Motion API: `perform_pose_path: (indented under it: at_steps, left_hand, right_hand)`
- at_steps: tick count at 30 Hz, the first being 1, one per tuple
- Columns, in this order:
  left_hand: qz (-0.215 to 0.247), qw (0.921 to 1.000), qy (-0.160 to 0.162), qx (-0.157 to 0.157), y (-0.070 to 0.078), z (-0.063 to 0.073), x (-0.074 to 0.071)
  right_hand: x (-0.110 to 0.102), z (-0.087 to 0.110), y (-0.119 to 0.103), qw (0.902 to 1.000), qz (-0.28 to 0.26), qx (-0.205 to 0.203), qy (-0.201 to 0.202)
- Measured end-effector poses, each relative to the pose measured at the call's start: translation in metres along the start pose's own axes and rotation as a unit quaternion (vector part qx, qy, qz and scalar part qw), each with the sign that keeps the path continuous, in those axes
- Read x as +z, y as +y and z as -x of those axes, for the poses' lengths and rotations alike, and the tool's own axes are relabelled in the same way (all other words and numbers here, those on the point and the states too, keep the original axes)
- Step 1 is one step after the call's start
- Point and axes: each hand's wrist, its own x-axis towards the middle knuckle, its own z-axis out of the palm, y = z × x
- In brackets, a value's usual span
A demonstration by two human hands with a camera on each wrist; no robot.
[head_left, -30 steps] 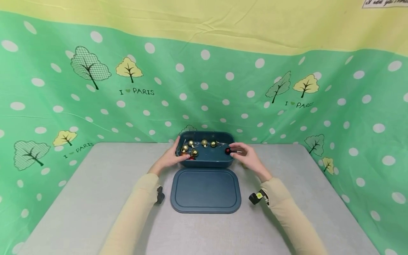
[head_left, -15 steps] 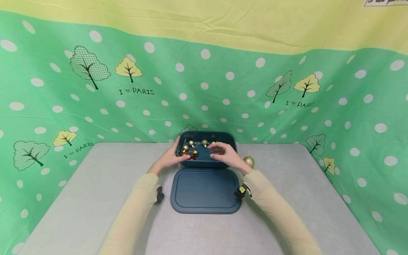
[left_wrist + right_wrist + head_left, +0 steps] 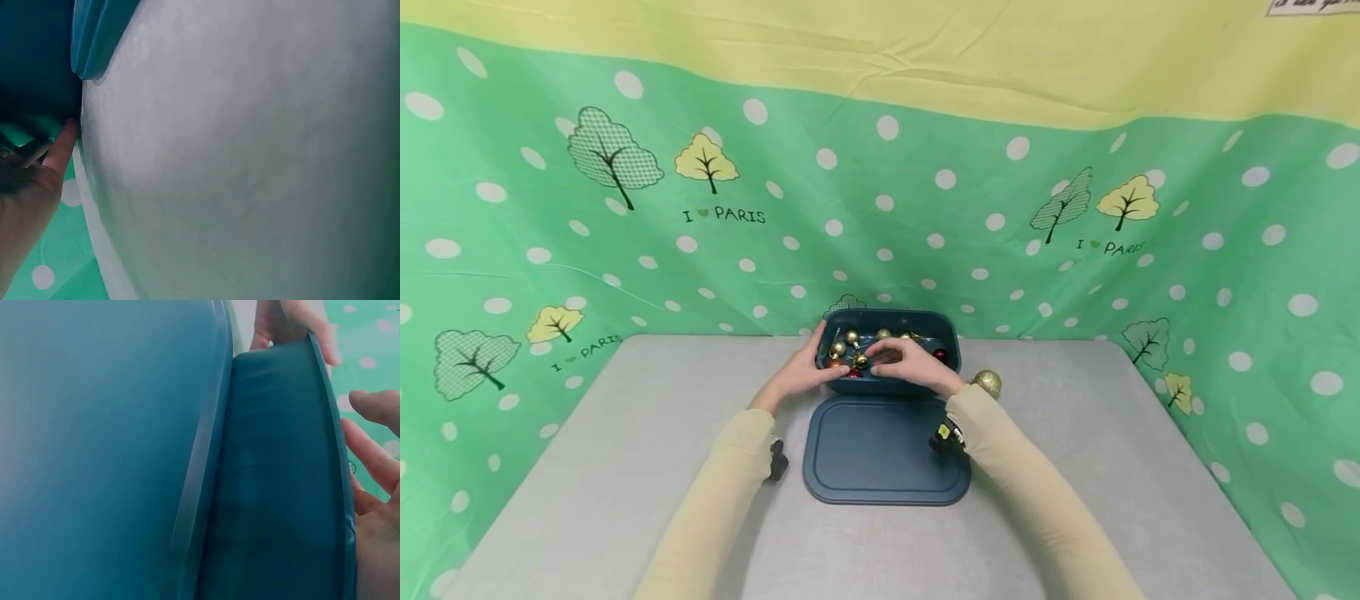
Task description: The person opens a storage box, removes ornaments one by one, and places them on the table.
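Observation:
A dark blue plastic box stands at the back of the table with several small Christmas baubles inside. My left hand grips its left end, thumb over the front rim and fingers along the outside. Over the box's middle, my right hand reaches in with thumb and fingers parted. Its fingertips are right beside a shiny gold bauble. Other gold baubles lie at the left and back. One dark red bauble is at the right end; another red bauble shows beside my left thumb.
A blue lid lies flat on the grey table in front of the box. Right of the box sits a larger glittery gold bauble, close to my right sleeve. A green dotted curtain hangs behind the table.
My right hand has left the dark red bauble at the box's right end and moved left to the gold bauble. The large gold bauble has come into sight. My left hand stays put.

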Motion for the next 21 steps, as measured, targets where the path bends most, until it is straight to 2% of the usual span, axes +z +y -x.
perform_pose_path:
  at_steps: [6, 14, 21]
  left_hand:
    - [0.002, 1.0, -0.001, -0.002, -0.002, -0.001, 0.001]
    - [-0.005, 1.0, -0.002, -0.004, -0.004, -0.001, 0.001]
    - [-0.012, 0.9998, -0.007, -0.012, -0.006, -0.001, 0.002]
  right_hand:
    - [0.0, -0.008, 0.002, 0.9997, 0.006, 0.013, -0.021]
    - [0.001, -0.021, 0.004, 0.9935, 0.004, 0.091, -0.067]
    - [0.004, -0.031, 0.01, 0.9886, -0.01, 0.097, -0.115]
